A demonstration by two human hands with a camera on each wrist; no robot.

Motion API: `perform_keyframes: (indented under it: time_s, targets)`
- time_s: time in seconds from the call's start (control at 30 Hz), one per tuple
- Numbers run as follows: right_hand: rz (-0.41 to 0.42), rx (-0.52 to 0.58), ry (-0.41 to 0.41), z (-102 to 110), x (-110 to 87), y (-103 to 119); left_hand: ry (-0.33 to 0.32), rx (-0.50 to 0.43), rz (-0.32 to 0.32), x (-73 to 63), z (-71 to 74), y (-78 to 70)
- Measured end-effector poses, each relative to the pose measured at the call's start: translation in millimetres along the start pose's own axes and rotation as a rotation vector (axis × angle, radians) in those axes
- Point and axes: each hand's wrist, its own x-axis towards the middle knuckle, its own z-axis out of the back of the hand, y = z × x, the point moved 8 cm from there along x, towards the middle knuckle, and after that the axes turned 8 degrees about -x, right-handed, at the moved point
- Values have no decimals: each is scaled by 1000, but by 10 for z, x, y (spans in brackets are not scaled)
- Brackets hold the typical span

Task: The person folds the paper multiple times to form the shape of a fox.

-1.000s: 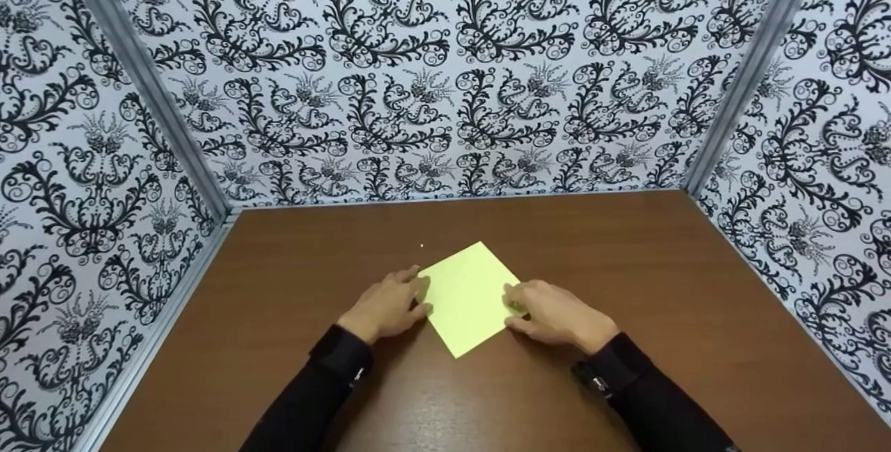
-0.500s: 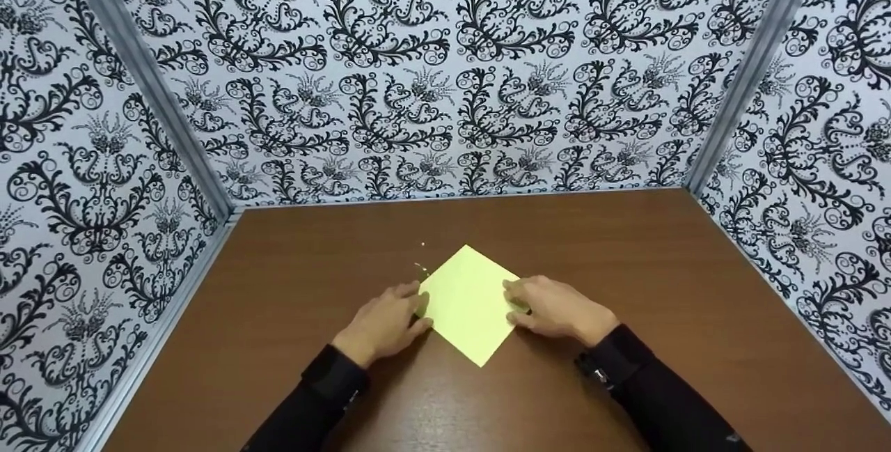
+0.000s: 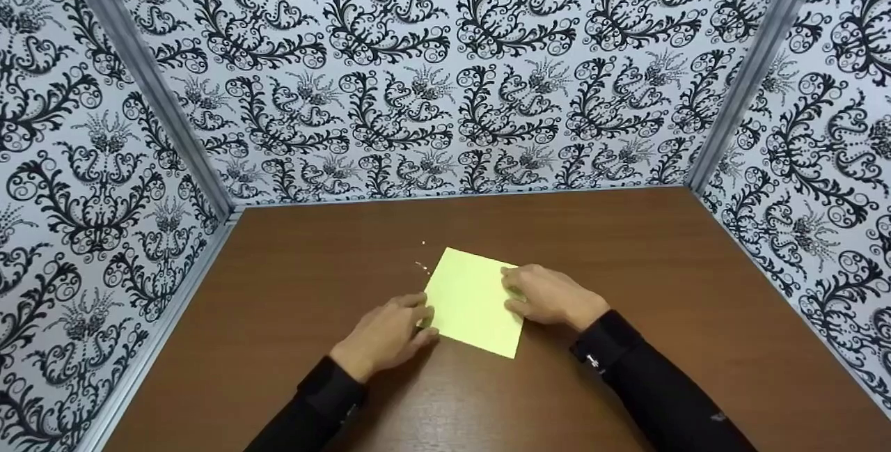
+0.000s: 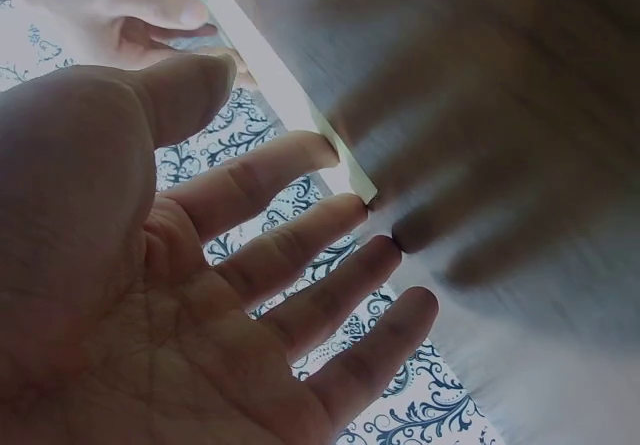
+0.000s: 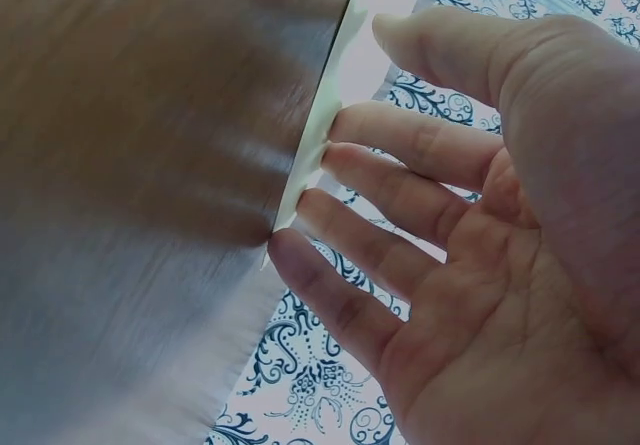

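A square sheet of yellow paper (image 3: 473, 302) lies flat on the brown tabletop, turned slightly askew. My left hand (image 3: 386, 333) touches its left edge near the front left corner, with fingertips on the sheet. On the opposite side my right hand (image 3: 553, 295) rests its fingertips on the right edge near the far right corner. In the left wrist view the fingers (image 4: 290, 250) are spread and nearly straight, tips against the paper and tabletop. The right wrist view shows the fingers (image 5: 370, 235) likewise extended, their tips along the edge of the paper, the thumb apart from them.
Tiny white specks (image 3: 422, 267) lie on the brown table (image 3: 313, 250) just left of the sheet's far corner. White walls (image 3: 404, 90) with black scroll patterns enclose the table at the back and both sides, framed by grey metal posts (image 3: 745, 55).
The yellow sheet has turned clockwise under my hands. My left hand has come slightly nearer the front, and my right hand has moved slightly farther back. The specks beside the sheet have come into view.
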Motion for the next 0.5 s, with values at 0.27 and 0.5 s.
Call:
perform_keyframes:
  time_s: [0.27,0.5]
  targets:
    - [17,-26,3,-4,145,-21,6,1,32,0,-32,-18]
    - [14,-39,6,-19,243,-3,28,38,31,67,-61,-29]
